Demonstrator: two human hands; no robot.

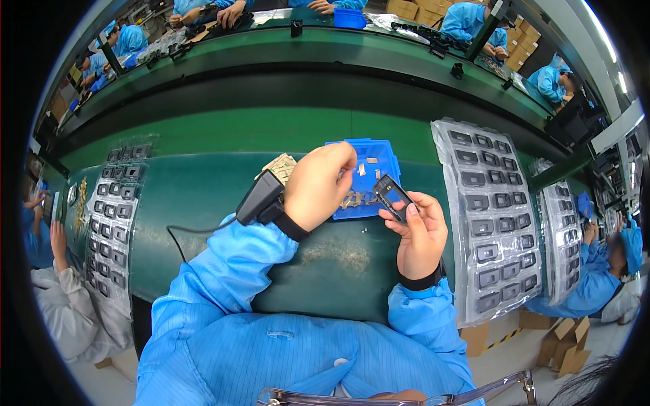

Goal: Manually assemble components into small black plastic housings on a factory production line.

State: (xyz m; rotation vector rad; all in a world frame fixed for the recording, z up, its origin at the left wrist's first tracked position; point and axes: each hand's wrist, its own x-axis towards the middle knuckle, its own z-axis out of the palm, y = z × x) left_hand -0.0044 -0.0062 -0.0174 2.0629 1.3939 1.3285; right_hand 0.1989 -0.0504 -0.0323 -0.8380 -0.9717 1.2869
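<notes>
Over the left side of a blue plastic bin (382, 150) hovers my left hand (317, 186), its fingers curled inward and pressed together. What they pinch, if anything, is hidden. Inside the bin lie small tan and silvery pieces (359, 199), several gathered near its front wall. Just off the bin's front right corner, my right hand (423, 237) grips a small black plastic housing (393, 196) between thumb and fingers. The housing is tilted, and a blue patch shows on its inner face. A black device with a cable (263, 197) is strapped to my left wrist.
A stack of tan strips (281, 166) sits behind my left wrist. Clear trays of black housings lie at the right (477, 223) and left (112, 216). A raised green bench (352, 51) crosses the far side. Co-workers in blue sit beyond it and on both sides.
</notes>
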